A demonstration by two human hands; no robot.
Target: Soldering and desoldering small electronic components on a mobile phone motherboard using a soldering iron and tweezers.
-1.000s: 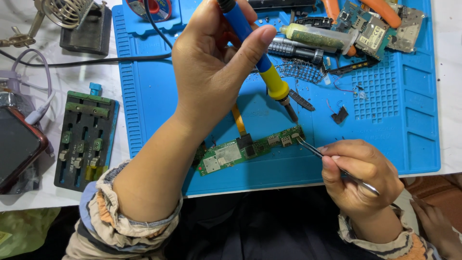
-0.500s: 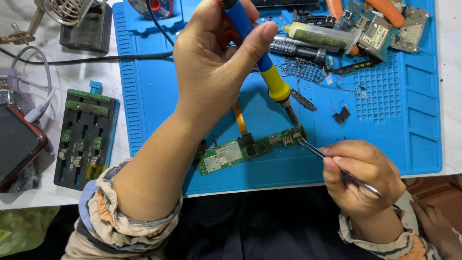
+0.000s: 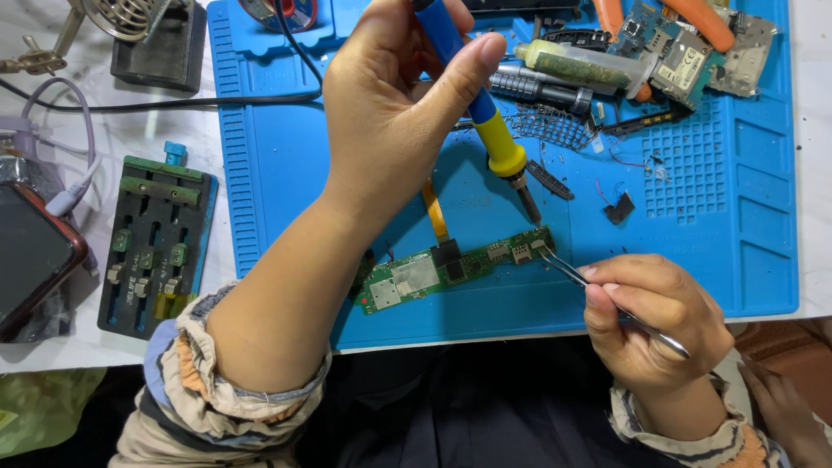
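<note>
Between the two hands, a green circuit board lies on the blue mat. The left hand is closed around a soldering iron, its tip just above the board's right end, and the right hand pinches tweezers touching that same spot. By the look of it the soldering is mid-way: tip poised, joint not yet finished.

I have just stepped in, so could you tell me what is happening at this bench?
A person is working on a green circuit board lying on a blue work mat. The left hand holds a blue and yellow soldering iron, tip just above the board's right end. The right hand holds metal tweezers with their tips at that same end.
</note>
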